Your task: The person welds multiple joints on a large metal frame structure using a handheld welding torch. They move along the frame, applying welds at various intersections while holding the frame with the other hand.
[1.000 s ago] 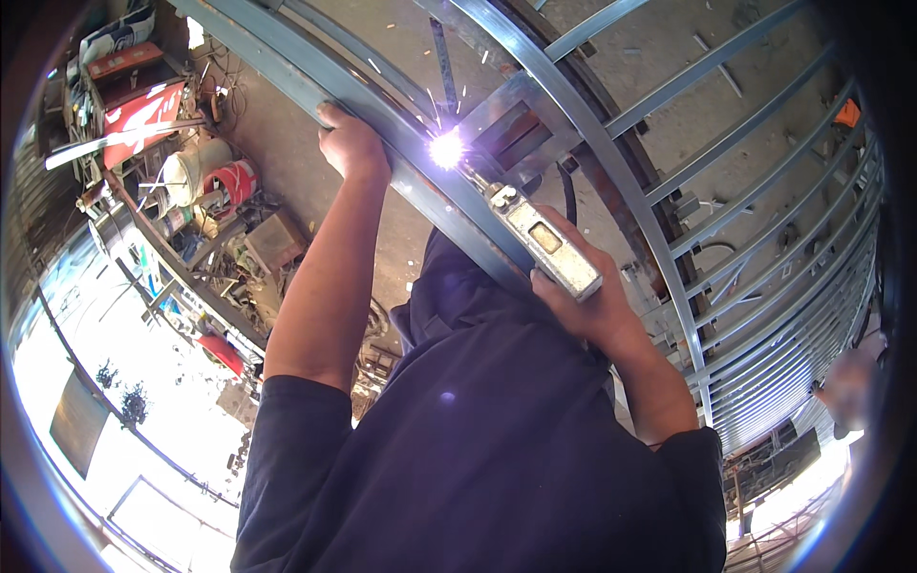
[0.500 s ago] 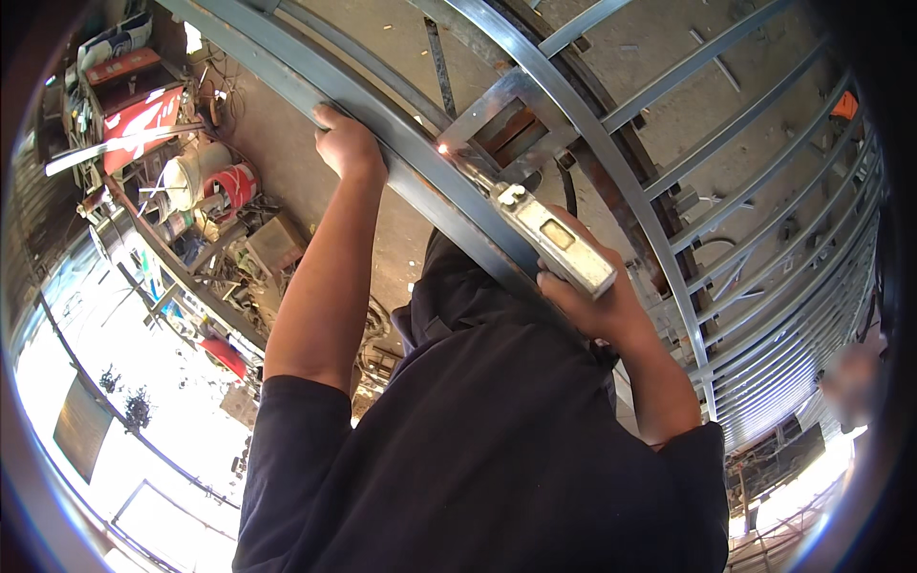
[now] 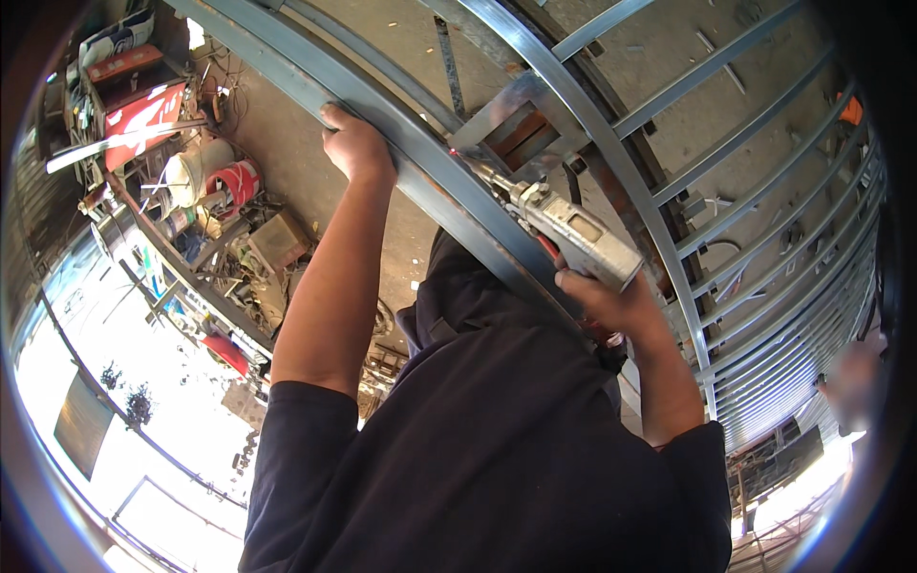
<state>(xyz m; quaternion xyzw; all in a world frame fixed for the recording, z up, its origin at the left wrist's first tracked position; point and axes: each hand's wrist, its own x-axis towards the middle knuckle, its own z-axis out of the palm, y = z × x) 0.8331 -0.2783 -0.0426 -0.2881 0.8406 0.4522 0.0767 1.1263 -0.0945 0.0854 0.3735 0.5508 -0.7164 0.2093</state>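
Note:
My left hand point(image 3: 359, 149) is wrapped over the near side of a long grey steel channel point(image 3: 287, 69) that slants across in front of me. In my right hand point(image 3: 611, 304) is a boxy silver laser welding gun point(image 3: 577, 229), its rear body in my palm and fingers partly hidden beneath it. Its thin nozzle reaches the far side of the channel, where a small red glow shows at the tip. Just beyond the nozzle lies a flat metal plate point(image 3: 564, 113) with a rectangular opening, set between the channel and a curved steel rail point(image 3: 570, 84).
Rows of galvanized bars point(image 3: 712, 143) fan out on the right from the curved rail. At left stand a red machine point(image 3: 143, 119), a red bucket point(image 3: 234, 183) and a cluttered bench. Small scraps lie on the floor. Another person point(image 3: 852, 382) appears blurred at the far right edge.
The bright spark at the gun's tip has shrunk to a faint red glow. My right hand and the gun sit slightly further right and lower in view. My left hand still grips the channel.

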